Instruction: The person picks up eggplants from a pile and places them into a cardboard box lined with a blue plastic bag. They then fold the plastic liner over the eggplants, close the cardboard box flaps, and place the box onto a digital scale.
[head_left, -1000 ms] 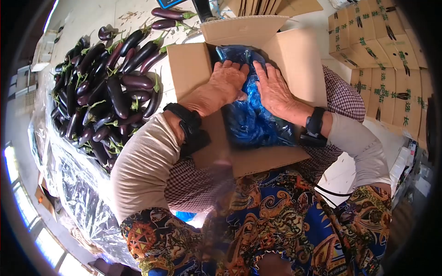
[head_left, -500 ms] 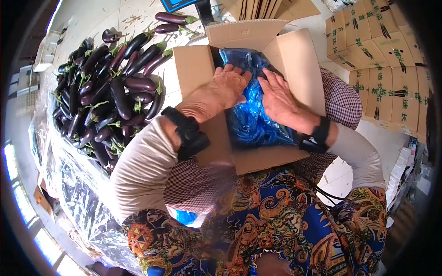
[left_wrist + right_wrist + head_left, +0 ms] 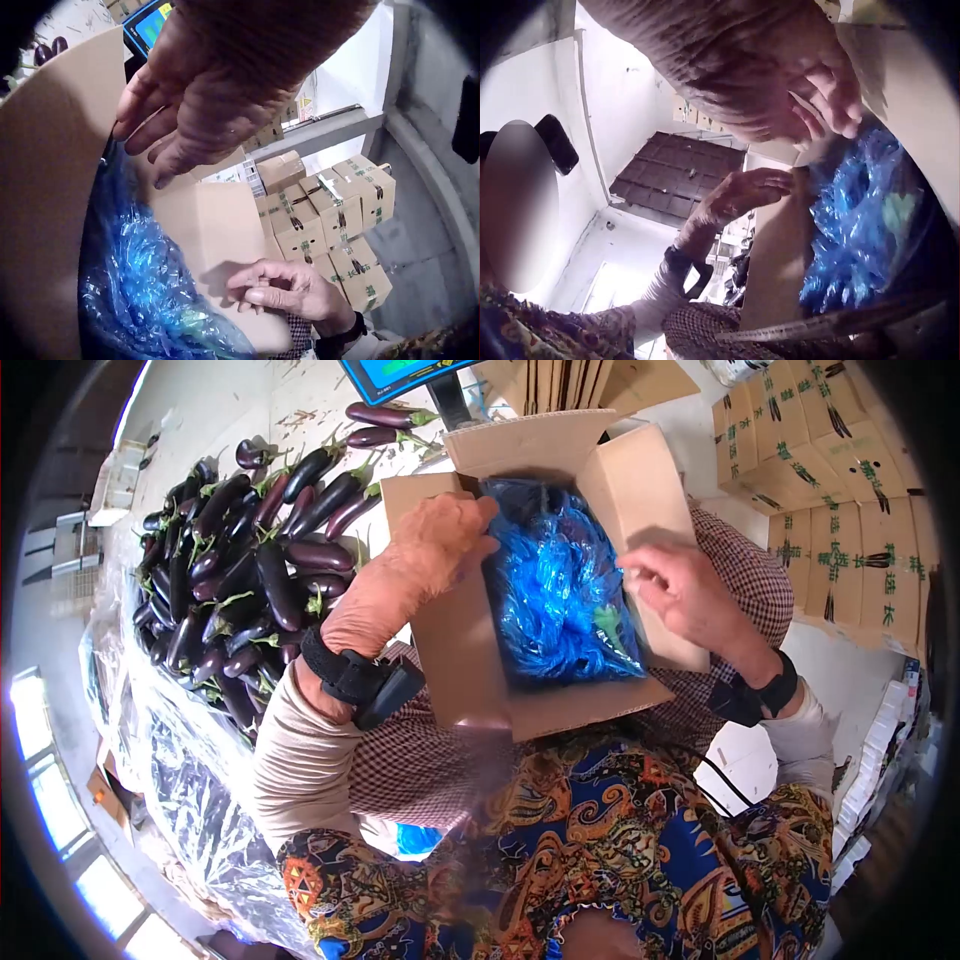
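Eggplants [image 3: 245, 575] heap in head view; left wrist view shows two.

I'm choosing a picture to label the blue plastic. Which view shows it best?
The head view: it shows the blue plastic almost whole, inside the open box. The left wrist view cuts it off at the bottom; the right wrist view shows its crumpled surface, with edges lost in shadow.

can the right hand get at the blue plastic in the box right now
Looks like yes: the right hand hovers by the right flap, close to the blue plastic, and the box's open top leaves the way in free.
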{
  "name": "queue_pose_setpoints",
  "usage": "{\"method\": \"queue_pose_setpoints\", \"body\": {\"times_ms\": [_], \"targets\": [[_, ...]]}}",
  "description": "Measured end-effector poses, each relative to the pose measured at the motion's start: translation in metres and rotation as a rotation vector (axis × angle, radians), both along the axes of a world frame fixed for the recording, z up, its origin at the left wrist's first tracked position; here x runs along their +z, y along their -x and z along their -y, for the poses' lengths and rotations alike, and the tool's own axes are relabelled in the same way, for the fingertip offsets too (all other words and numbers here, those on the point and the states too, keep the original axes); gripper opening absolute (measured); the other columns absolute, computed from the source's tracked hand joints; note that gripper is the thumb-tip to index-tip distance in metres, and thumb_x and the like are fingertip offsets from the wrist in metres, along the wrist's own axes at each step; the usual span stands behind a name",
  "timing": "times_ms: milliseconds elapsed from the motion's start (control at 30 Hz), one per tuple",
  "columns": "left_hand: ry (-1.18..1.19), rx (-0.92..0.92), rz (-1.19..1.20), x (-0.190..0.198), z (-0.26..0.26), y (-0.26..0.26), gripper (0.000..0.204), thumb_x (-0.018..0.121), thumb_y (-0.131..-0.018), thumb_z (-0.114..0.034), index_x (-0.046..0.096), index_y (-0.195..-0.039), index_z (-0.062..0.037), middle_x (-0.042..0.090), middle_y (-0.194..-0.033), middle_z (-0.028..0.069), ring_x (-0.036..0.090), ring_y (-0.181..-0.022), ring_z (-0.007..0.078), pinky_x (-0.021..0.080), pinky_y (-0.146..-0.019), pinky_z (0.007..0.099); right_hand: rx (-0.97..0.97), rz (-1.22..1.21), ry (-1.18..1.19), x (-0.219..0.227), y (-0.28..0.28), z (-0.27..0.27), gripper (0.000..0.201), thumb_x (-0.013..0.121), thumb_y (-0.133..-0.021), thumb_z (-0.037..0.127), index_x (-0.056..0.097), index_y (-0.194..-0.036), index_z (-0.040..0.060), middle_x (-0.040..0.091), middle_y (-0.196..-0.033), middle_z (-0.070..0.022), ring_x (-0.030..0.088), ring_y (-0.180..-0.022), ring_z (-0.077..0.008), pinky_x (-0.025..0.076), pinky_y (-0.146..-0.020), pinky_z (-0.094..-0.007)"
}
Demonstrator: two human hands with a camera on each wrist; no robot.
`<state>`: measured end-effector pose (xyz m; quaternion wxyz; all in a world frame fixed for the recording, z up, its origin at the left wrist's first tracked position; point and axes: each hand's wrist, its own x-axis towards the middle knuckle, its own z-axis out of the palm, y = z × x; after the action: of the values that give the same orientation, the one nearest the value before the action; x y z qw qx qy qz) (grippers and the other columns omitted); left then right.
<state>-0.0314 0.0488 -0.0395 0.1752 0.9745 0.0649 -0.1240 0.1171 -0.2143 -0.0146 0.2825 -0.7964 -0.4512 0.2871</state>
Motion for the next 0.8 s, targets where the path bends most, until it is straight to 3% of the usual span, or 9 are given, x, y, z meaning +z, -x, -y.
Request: {"method": "queue_pose_setpoints", "body": {"times_ms": [233, 333, 433, 533, 600, 633, 700, 733, 800], "targets": [[0.091, -0.061, 0.052, -0.026, 0.019, -0.001, 0.031, 0.066, -0.086, -0.024, 0.06, -0.111, -0.0066, 0.065, -0.098, 0.0157, 0.064, -0.096, 0.0331, 0.052, -0.08, 0.0436, 0.338, 0.021, 0.079, -0.018, 0.009, 0.015, 0.021, 0.068, -0.085, 0.012, 0.061, -0.1, -0.0009, 0.065, -0.081, -0.0152, 0.063, -0.069, -0.031, 0.049, -0.063, -0.0363], [0.151, -0.111, 0.158, -0.049, 0.036, -0.002, 0.032, 0.066, -0.085, -0.023, 0.06, -0.112, -0.0073, 0.063, -0.103, 0.016, 0.063, -0.098, 0.0335, 0.052, -0.081, 0.0428, 0.386, 0.142, 0.129, -0.018, 0.015, 0.002, 0.024, 0.068, -0.085, 0.015, 0.06, -0.101, 0.0001, 0.063, -0.086, -0.0155, 0.062, -0.076, -0.0332, 0.05, -0.068, -0.0397], [-0.084, -0.149, 0.286, -0.062, 0.061, 0.0, 0.028, 0.067, -0.082, -0.017, 0.062, -0.107, -0.0062, 0.063, -0.098, 0.0177, 0.061, -0.091, 0.0377, 0.05, -0.081, 0.0457, 0.389, 0.156, 0.229, -0.037, 0.024, -0.011, 0.021, 0.061, -0.088, 0.02, 0.057, -0.095, 0.0006, 0.055, -0.109, -0.0169, 0.056, -0.101, -0.0346, 0.043, -0.083, -0.0499], [-0.189, -0.266, 0.262, -0.069, 0.063, -0.006, 0.024, 0.068, -0.08, -0.014, 0.063, -0.102, -0.0084, 0.06, -0.093, 0.0155, 0.06, -0.086, 0.0365, 0.05, -0.08, 0.0445, 0.49, 0.355, 0.163, -0.075, 0.024, -0.016, 0.023, 0.068, -0.081, 0.018, 0.059, -0.093, 0.0004, 0.057, -0.09, -0.0164, 0.059, -0.085, -0.0367, 0.047, -0.074, -0.0454], [0.036, -0.16, 0.106, -0.06, 0.054, -0.013, 0.019, 0.064, -0.082, -0.006, 0.062, -0.101, -0.0084, 0.063, -0.096, 0.0105, 0.062, -0.088, 0.0304, 0.05, -0.079, 0.0405, 0.511, 0.32, 0.27, -0.068, 0.016, -0.024, 0.016, 0.066, -0.08, 0.013, 0.06, -0.09, 0.0012, 0.056, -0.086, -0.0145, 0.058, -0.084, -0.0349, 0.047, -0.073, -0.0448], [0.036, -0.161, 0.1, -0.052, 0.048, -0.012, 0.019, 0.064, -0.082, -0.006, 0.062, -0.101, -0.0084, 0.063, -0.096, 0.0105, 0.062, -0.088, 0.0304, 0.05, -0.079, 0.0405, 0.421, 0.239, 0.136, -0.066, 0.01, -0.021, 0.015, 0.066, -0.08, 0.012, 0.061, -0.089, 0.0018, 0.057, -0.087, -0.0143, 0.058, -0.084, -0.0337, 0.047, -0.073, -0.0438], [1.002, 0.454, 0.042, -0.022, 0.024, -0.007, 0.015, 0.057, -0.086, -0.002, 0.06, -0.1, -0.0062, 0.064, -0.094, 0.006, 0.062, -0.088, 0.0222, 0.051, -0.079, 0.0339, 0.337, 0.207, 0.054, -0.052, -0.01, -0.026, 0.013, 0.065, -0.082, 0.013, 0.06, -0.088, 0.0034, 0.057, -0.086, -0.01, 0.058, -0.08, -0.0234, 0.047, -0.071, -0.036], [1.276, 0.391, 0.103, -0.035, 0.001, -0.007, 0.011, 0.052, -0.092, -0.004, 0.058, -0.102, -0.003, 0.064, -0.094, 0.0038, 0.061, -0.088, 0.0159, 0.051, -0.078, 0.03, 0.205, -0.242, 0.113, -0.051, -0.026, -0.022, 0.017, 0.062, -0.088, 0.02, 0.059, -0.091, 0.0041, 0.059, -0.084, -0.0059, 0.056, -0.077, -0.0174, 0.046, -0.071, -0.0336], [1.663, 0.45, 0.214, -0.012, -0.01, -0.004, 0.016, 0.055, -0.094, -0.012, 0.057, -0.105, -0.0011, 0.064, -0.095, 0.0054, 0.061, -0.086, 0.0144, 0.051, -0.08, 0.029, -0.055, -0.699, -0.034, -0.035, -0.042, -0.004, 0.02, 0.063, -0.09, 0.022, 0.058, -0.096, 0.0037, 0.059, -0.089, -0.0021, 0.052, -0.081, -0.0115, 0.044, -0.073, -0.0302]]}}
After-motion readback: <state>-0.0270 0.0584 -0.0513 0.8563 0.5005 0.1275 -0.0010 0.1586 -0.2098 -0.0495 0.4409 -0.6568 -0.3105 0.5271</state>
